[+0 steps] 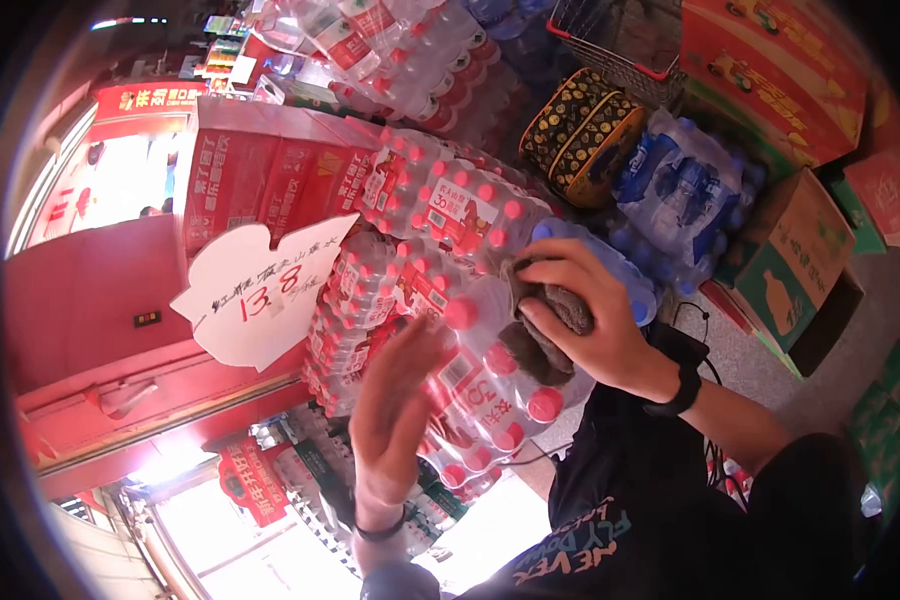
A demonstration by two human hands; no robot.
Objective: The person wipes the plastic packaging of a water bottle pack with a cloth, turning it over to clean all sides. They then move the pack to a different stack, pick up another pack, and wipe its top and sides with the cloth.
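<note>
A shrink-wrapped pack of red-capped water bottles (475,360) sits on top of a stack of similar packs. My right hand (585,310) presses a grey-brown cloth (540,335) onto the top of that pack, fingers closed over the cloth. Flat and with its fingers together, my left hand (395,400) rests against the near side of the same pack. A black band circles each wrist.
A white price card (260,290) with "13.8" stands left of the stack. Red cartons (260,170) lie behind it. Blue-capped water packs (680,190), a black-and-yellow patterned bag (580,130), cardboard boxes (800,250) and a shopping basket (620,40) crowd the right.
</note>
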